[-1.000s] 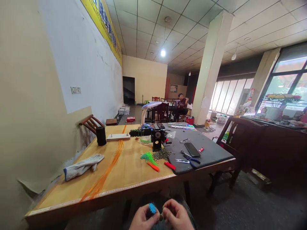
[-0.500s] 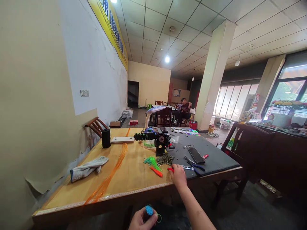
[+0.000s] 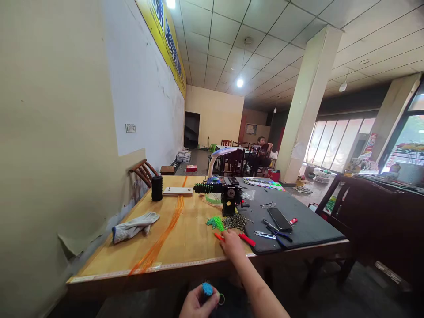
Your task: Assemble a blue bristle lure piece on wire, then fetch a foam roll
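Observation:
Low at the table's front edge, my left hand point(image 3: 199, 302) is closed around a short bundle with a blue, bumpy end point(image 3: 207, 289). Beside its thumb a thin green ring point(image 3: 221, 299) shows. My right hand point(image 3: 232, 244) reaches over the table, its thumb and fingers closed about an orange stick-like piece point(image 3: 218, 237), partly covered by the hand. Bright green strands point(image 3: 218, 223) lie just past the fingertips, with small teal pieces point(image 3: 211, 222) to their left. A red bar-shaped piece point(image 3: 247, 240) rests just right of the hand.
Behind the hand stands a black device point(image 3: 229, 201) with a bristly roller point(image 3: 208, 188), next to a heap of small metal pieces point(image 3: 236, 221). Snips point(image 3: 265, 235), pliers point(image 3: 281, 236) and a phone point(image 3: 280, 219) lie right. Orange strands point(image 3: 164, 236) and a glove point(image 3: 135, 226) lie left.
My right hand has left the red piece and moved left to the orange one. The left hand keeps its hold on the blue-ended bundle. The whole view has shifted slightly.

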`<action>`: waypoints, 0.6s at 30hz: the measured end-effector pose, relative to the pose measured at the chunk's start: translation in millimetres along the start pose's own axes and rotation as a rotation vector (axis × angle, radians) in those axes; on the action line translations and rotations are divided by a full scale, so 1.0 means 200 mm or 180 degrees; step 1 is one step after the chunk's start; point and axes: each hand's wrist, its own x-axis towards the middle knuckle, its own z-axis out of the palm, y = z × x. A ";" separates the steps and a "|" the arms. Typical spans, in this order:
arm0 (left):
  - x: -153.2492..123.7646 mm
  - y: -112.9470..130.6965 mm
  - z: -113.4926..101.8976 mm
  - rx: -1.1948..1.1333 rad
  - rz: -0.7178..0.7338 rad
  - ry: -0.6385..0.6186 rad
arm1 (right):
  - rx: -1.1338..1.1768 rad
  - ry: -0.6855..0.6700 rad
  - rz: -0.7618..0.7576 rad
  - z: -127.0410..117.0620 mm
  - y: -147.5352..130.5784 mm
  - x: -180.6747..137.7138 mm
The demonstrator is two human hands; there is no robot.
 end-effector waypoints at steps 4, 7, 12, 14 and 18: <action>0.01 0.00 -0.04 -0.0031 -0.0049 0.0130 | 0.0443 0.0147 0.0065 -0.02 0.02 -0.02; 0.01 0.02 -0.06 -0.0014 -0.0176 0.0120 | 0.0933 0.0373 0.0271 -0.05 0.05 -0.13; -0.03 0.12 -0.05 0.0090 -0.0107 0.0154 | 0.1907 0.0149 0.0625 -0.07 0.08 -0.56; -0.04 0.14 -0.02 0.0170 -0.0071 0.0116 | 0.2737 0.0021 0.0741 -0.03 0.07 -0.76; -0.06 0.13 0.02 0.0295 0.0044 0.0065 | 0.3624 -0.0395 0.0865 0.10 0.03 -1.01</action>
